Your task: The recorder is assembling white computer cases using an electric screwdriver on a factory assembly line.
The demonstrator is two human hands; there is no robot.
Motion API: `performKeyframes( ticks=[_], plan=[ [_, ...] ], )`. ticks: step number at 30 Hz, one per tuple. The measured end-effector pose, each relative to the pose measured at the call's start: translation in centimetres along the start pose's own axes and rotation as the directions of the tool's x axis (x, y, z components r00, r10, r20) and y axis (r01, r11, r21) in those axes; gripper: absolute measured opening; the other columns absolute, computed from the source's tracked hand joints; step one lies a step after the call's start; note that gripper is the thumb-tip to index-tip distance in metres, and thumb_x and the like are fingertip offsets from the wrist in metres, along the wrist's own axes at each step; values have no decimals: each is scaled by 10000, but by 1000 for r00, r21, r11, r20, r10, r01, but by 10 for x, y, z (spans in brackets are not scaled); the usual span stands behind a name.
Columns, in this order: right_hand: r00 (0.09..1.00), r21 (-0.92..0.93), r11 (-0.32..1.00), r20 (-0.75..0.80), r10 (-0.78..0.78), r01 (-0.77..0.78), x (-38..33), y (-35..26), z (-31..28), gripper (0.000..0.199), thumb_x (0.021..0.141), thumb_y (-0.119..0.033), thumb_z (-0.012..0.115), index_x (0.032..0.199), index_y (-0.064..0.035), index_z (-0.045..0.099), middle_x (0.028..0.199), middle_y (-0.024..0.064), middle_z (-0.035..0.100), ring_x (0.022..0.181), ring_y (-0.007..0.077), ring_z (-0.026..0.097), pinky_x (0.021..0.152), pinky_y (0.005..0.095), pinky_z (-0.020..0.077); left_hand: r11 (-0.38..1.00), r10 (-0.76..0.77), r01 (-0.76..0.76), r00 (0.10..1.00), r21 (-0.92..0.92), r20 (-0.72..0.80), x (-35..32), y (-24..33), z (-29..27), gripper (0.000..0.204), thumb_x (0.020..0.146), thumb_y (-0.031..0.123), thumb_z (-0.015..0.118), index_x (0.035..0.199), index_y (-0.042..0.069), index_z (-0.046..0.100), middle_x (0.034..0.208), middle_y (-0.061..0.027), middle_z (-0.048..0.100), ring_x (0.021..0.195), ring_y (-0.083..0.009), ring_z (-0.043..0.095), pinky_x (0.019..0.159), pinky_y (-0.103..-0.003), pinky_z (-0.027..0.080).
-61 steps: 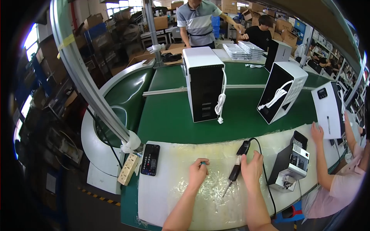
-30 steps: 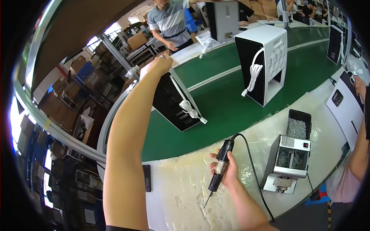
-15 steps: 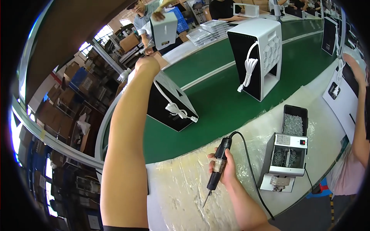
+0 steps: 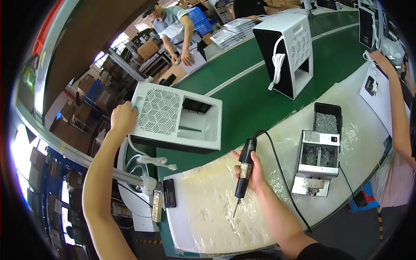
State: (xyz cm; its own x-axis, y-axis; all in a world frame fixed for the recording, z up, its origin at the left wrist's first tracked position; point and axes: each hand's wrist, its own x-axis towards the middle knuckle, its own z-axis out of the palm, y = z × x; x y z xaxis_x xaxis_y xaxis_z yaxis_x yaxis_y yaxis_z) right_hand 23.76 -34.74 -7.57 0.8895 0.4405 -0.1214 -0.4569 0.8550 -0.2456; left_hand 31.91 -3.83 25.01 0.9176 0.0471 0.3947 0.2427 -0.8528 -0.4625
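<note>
My left hand (image 4: 123,118) is closed on the end of a white appliance (image 4: 200,98) with a patterned grille and a square opening. This appliance lies tilted at the left of the green conveyor (image 4: 236,102), its bundled white cord (image 4: 151,160) hanging below it. In my right hand (image 4: 255,173) is an electric screwdriver (image 4: 245,169), its bit pointing down over the plastic-covered pad (image 4: 216,212). The black cable (image 4: 277,177) loops from the screwdriver's top. A second white-and-black appliance (image 4: 289,52) stands upright farther along the belt.
Right of my right hand sit a screw feeder (image 4: 320,149) and a black tray of screws (image 4: 326,122). A black flat object (image 4: 169,193) lies at the pad's left edge. A co-worker (image 4: 175,32) works across the belt; another person's arm (image 4: 396,104) holds a white panel (image 4: 377,93) at right.
My left hand has drawn the near appliance back toward me and turned it, so its grille side faces up. The screwdriver stays in my right hand. The co-worker opposite has lowered a white unit.
</note>
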Motion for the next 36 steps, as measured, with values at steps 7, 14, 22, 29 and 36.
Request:
performKeyframes(
  ticks=[7,14,22,29,36],
  plan=[
    [912,-17,959,303,276,-285,-7,21,-8,541,946,-544,506,1230,-83,506,1294,122,542,642,194,578,549,356,522,986,118,-117,993,121,0,-106,-23,-81,197,846,216,571,906,29,588,732,-223,645,695,-416,632,658,-535,488],
    [716,16,833,520,466,-554,-43,49,14,636,907,-596,529,1289,-88,514,1336,189,495,542,186,518,471,348,491,989,-65,91,974,117,-216,-289,-53,-159,287,880,93,568,1140,-22,607,776,-216,657,641,-384,638,551,-450,467],
    [790,-286,917,475,388,-279,-109,-1,56,686,894,-662,496,1263,-84,477,860,204,659,514,224,578,492,338,507,838,-518,439,825,-323,-224,-394,-42,-105,285,924,90,591,1167,-57,618,798,-213,671,637,-288,665,563,-364,490],
    [951,-557,830,276,143,36,-153,-37,52,657,901,-672,464,1215,-94,465,580,144,558,463,231,561,477,342,512,758,-521,257,792,-600,-318,-388,21,26,266,896,61,624,1099,-112,630,738,-206,660,608,-301,668,550,-364,503],
    [971,-696,703,237,33,146,-189,-49,70,682,887,-650,524,1185,-44,431,569,142,558,444,214,563,445,332,512,448,-678,319,731,-835,-84,-454,98,93,297,953,91,577,1164,-118,578,938,-211,696,808,-278,698,715,-336,540]
  ],
)
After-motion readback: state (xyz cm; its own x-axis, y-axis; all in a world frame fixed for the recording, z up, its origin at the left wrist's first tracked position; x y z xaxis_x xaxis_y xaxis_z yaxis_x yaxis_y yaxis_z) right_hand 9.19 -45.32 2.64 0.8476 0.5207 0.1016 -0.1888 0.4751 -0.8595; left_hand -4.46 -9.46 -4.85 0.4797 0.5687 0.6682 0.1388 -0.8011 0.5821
